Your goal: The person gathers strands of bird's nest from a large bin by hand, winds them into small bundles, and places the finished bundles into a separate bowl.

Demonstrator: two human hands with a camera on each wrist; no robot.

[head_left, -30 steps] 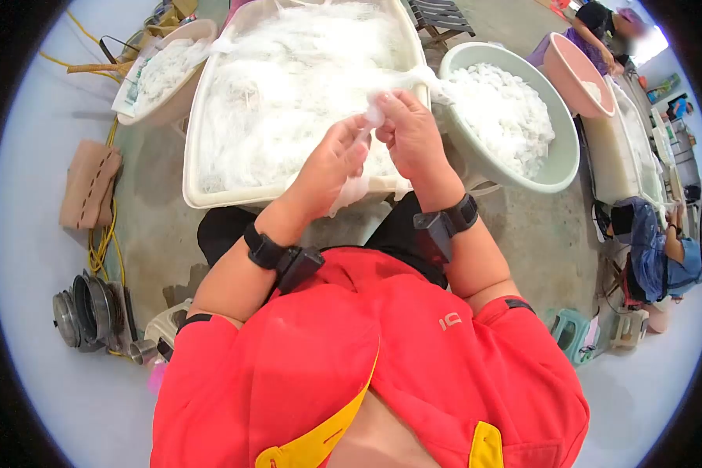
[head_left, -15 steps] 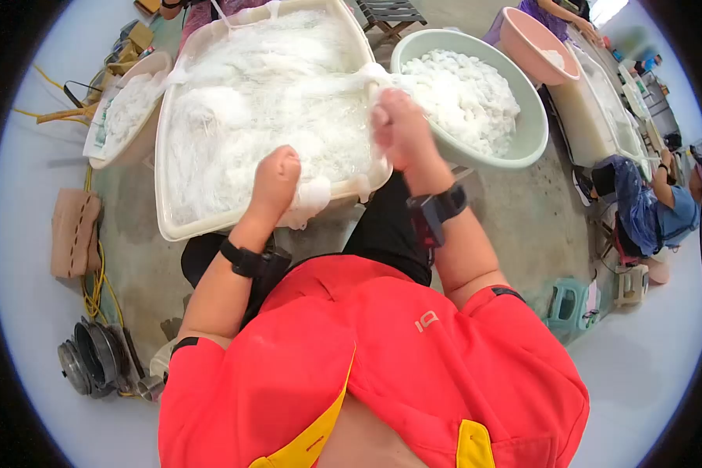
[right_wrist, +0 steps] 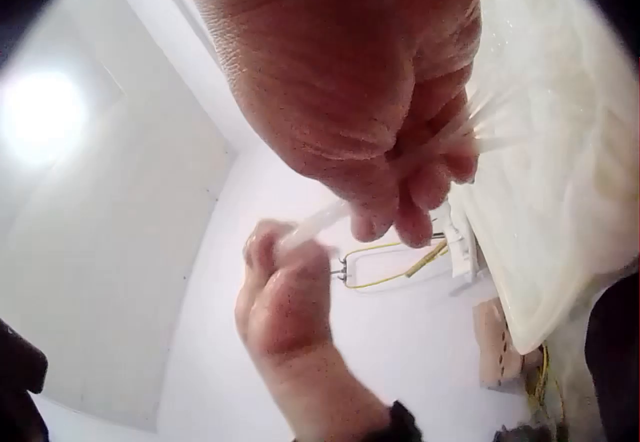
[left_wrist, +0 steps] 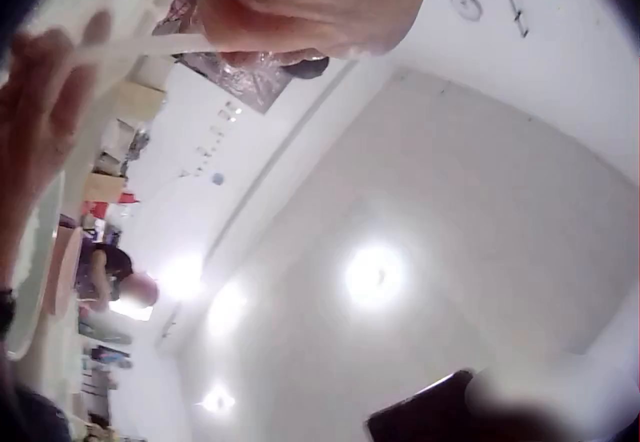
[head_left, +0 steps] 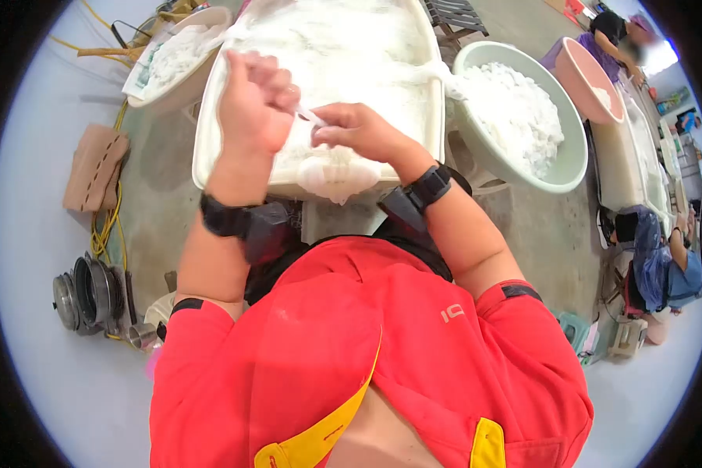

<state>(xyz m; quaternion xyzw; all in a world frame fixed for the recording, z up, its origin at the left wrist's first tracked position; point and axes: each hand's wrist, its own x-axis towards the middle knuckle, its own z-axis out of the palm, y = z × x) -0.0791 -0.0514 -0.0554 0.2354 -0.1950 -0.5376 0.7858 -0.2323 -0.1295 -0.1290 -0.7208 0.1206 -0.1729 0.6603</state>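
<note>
A narrow white fibre strand (head_left: 310, 117) runs between my two hands above the cream tub (head_left: 203, 160). My left hand (head_left: 257, 105) is raised over the tub's left side and grips one end in curled fingers. Lower and to the right, my right hand (head_left: 363, 134) pinches the strand between thumb and fingers. In the right wrist view the strand (right_wrist: 325, 222) looks taut, and thin fibres fan out past the right hand (right_wrist: 370, 82). Wet white fibre fills the tub. A white fibre clump (head_left: 339, 178) drapes over its front rim.
A pale green basin (head_left: 573, 168) of white lumps stands right of the tub, with a pink basin (head_left: 581, 78) beyond. Another basin (head_left: 179, 90) of white material is at the left. Dark pans (head_left: 93, 292) and yellow cable lie on the floor. Other people work at the right.
A second ago both hands were close together with white fibre between them; then they parted. Now the left hand is higher and farther left, with the strand stretched across to the right hand.
</note>
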